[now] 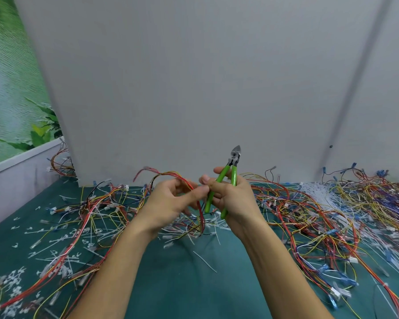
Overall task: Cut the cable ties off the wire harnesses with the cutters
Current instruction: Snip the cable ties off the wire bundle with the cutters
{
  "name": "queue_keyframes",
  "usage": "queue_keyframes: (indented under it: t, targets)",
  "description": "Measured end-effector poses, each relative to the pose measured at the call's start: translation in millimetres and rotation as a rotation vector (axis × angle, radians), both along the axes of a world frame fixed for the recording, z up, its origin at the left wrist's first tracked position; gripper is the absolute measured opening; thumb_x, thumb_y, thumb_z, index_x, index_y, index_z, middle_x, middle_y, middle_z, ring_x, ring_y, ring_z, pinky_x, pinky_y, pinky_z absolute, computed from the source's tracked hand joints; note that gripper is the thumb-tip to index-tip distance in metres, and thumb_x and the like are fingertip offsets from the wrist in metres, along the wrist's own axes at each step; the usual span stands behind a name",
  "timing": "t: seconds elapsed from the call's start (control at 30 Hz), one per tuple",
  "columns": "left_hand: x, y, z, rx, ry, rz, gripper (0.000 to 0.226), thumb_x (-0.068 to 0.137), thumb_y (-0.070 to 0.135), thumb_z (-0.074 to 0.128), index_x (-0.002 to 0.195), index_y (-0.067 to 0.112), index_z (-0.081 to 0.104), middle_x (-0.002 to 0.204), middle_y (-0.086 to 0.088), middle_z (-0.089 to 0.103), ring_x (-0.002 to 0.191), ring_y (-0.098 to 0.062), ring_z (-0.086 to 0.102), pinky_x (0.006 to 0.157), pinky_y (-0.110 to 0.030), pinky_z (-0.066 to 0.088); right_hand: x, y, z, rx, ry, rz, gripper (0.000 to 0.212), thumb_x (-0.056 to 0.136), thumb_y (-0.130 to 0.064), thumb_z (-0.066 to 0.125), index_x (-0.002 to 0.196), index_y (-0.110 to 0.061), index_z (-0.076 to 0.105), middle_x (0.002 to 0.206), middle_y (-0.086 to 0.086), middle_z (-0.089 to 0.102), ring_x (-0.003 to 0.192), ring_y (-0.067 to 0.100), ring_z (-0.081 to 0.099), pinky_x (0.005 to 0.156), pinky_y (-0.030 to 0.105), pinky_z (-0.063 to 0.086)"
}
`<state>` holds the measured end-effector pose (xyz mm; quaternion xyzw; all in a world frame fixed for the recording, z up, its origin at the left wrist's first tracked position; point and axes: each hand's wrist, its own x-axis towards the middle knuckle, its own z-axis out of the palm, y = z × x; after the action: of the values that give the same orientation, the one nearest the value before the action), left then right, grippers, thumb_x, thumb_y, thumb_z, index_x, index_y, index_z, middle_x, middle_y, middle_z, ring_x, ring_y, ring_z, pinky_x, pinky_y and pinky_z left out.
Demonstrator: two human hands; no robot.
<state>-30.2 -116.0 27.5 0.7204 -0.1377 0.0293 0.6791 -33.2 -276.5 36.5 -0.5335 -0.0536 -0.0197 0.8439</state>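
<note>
Above the green worktop (182, 284), the right hand (230, 199) grips the green-handled cutters (233, 176), blades up, fingers (218, 169) curled round the handles. The left hand (168, 201) pinches a looped wire harness (171, 174) beside them.

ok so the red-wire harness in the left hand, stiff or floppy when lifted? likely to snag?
Probably floppy: the harness arcs over the left hand and droops toward the table. Likely light, since a finger hold alone carries it. It may snag: its lower end runs in among other loose wires and cut cable ties.
</note>
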Motion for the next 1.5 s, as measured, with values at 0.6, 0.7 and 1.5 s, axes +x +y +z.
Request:
queue_keyframes:
  t: [0.6,0.7,1.5]
  targets:
    - [-1.0,0.1,-2.2,0.168,-0.292,-0.014,0.025,0.095,0.038,0.06,0.095,0.016,0.071,0.092,-0.002,0.077,0.089,-0.019,0.075,0.082,-0.028,0.059,6.9,-13.7,1.8,0.001,-0.057,0.105,0.046,0.079,-0.008,0.082,0.119,-0.005,0.06,0.087,0.008,0.077,0.085,0.027,0.077,0.074,0.035,0.061]
    - [-2.1,-3.5,-2.0,0.104,-0.273,0.004,0.021,0.091,0.038,0.064,0.091,0.018,0.072,0.087,-0.001,0.078,0.083,-0.016,0.075,0.078,-0.028,0.06,5.4,-16.3,1.1,-0.109,-0.117,0.102,0.031,0.087,-0.011,0.078,0.115,-0.008,0.063,0.081,0.002,0.076,0.082,0.02,0.076,0.074,0.033,0.061]
    - [-10.4,-29.0,-2.5,-0.558,0.153,-0.204,0.024,0.087,0.029,0.066,0.073,0.01,0.071,0.083,-0.008,0.066,0.062,-0.012,0.057,0.059,-0.023,0.049,6.5,-9.8,-1.9,-0.009,-0.158,0.08,0.014,0.099,-0.006,0.065,0.111,-0.01,0.058,0.071,0.003,0.067,0.065,0.018,0.067,0.069,0.035,0.06]
